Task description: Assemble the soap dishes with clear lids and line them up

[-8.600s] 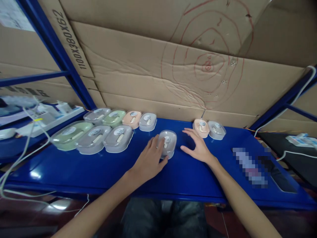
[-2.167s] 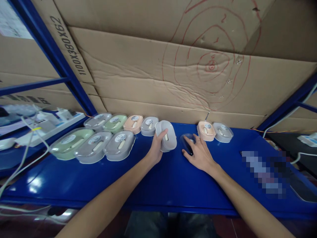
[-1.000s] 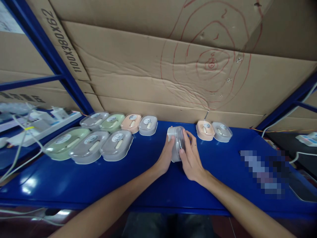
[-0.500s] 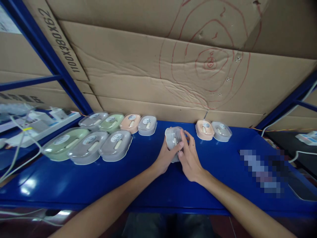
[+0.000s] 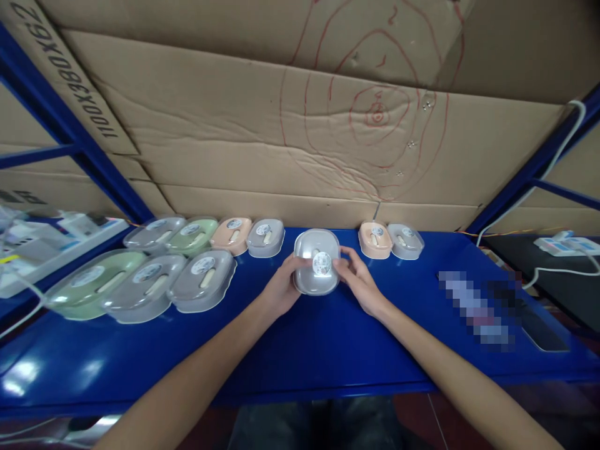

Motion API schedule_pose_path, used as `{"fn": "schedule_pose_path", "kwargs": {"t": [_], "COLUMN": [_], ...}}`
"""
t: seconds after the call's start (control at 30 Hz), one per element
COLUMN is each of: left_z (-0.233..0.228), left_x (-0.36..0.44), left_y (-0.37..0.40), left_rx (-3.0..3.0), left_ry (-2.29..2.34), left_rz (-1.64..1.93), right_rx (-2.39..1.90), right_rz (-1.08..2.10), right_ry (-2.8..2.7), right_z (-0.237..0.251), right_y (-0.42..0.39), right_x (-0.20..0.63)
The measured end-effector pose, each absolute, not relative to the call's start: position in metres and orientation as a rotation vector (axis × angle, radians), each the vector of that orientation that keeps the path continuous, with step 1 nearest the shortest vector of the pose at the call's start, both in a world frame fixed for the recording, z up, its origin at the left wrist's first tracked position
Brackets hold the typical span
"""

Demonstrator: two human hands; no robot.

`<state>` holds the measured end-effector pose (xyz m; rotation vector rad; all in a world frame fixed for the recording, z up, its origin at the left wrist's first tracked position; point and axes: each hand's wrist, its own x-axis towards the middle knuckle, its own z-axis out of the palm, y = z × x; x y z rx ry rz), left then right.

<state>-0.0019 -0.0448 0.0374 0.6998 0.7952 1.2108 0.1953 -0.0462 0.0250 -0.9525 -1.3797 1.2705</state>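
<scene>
A grey lidded container with a clear cover and a round sticker is held above the middle of the blue table. My left hand grips its left side, thumb over the lid. My right hand grips the right side, with the thumb near the sticker. The lid faces up toward me; the underside and the fingers beneath it are hidden. Behind and to the right stand a peach container and a small grey container, side by side.
Left on the blue table are several more containers, among them a large green container and a grey container. A cardboard wall closes the back. A blurred-out item and a dark flat device lie at the right.
The grey container has turned from tilted on its side to lid toward me, sticker showing. My hands have moved apart to its two sides. The view has shifted slightly right.
</scene>
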Motion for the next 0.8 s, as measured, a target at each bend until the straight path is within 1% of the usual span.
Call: {"fn": "schedule_pose_path", "kwargs": {"t": [0.07,0.13,0.33,0.63,0.7,0.8], "left_z": [0.036,0.035,0.031,0.024,0.024,0.023], "left_x": [-0.004,-0.004,-0.004,-0.014,-0.013,-0.011], "left_y": [-0.044,-0.044,-0.035,-0.026,-0.025,-0.022], "left_rx": [0.747,0.809,0.912,1.052,1.034,0.965], "left_ry": [0.783,0.762,0.741,0.772,0.776,0.808], "left_rz": [1.179,1.165,1.139,1.108,1.106,1.141], "right_rx": [-0.906,-0.895,-0.998,-1.026,-1.084,-1.198], "right_rz": [1.475,1.539,1.395,1.346,1.247,0.837], "right_ry": [-1.28,-1.212,-1.148,-1.295,-1.427,-1.699], "right_z": [0.027,0.028,0.034,0.031,0.031,0.045], "right_y": [-0.045,-0.045,-0.038,-0.036,-0.032,-0.036], "right_x": [0.196,0.197,0.206,0.21,0.214,0.224]}}
